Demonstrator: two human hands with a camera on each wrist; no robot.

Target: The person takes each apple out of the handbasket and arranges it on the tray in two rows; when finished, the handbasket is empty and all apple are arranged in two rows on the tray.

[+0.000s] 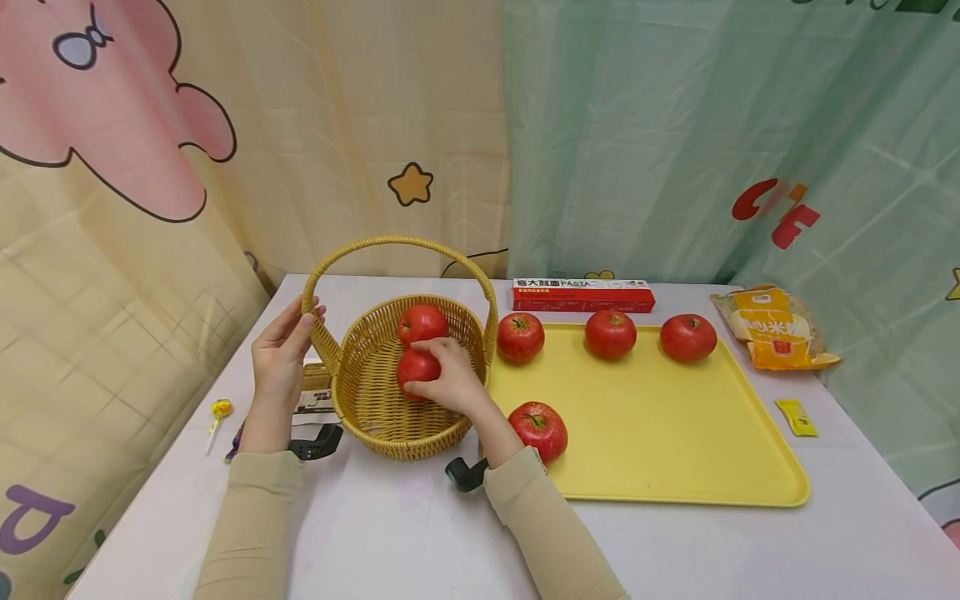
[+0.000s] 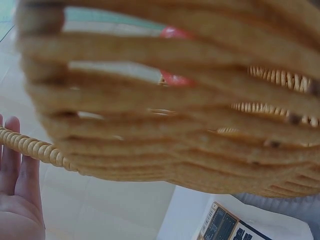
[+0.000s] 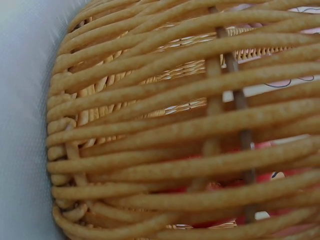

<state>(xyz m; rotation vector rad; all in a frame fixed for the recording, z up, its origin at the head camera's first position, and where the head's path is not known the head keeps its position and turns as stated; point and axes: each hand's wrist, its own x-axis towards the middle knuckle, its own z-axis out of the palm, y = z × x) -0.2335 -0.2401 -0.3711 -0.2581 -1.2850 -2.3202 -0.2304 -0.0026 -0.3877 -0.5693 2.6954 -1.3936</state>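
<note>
**Apple in the basket, right hand on top of it**

Right hand (image 1: 448,379) is down inside the wicker basket (image 1: 375,400), fingers curled over a red apple (image 1: 415,367) and gripping it near the middle of the bowl. A second apple (image 1: 422,322) sits just beyond it, at 12 o'clock from the held one, close enough that they look to be touching.

Left hand (image 1: 281,357) is at the basket's 9 o'clock side, fingers fairly straight and laid against the foot of the arched handle (image 1: 397,242). In the left wrist view the palm lies flat and open, with the handle cord running across the fingers.

Over at 3 o'clock from the basket lies the yellow tray (image 1: 675,433). Three apples line its far edge: one (image 1: 520,337) just beside the basket rim, one (image 1: 610,333) in the middle, one (image 1: 687,337) towards the right. A fourth (image 1: 538,430) rests at the tray's near left corner, right by the forearm.

Behind the tray, at 12 o'clock, a red pasta box (image 1: 581,295). The right wrist view shows only wicker weave, with red showing through the gaps.
</note>
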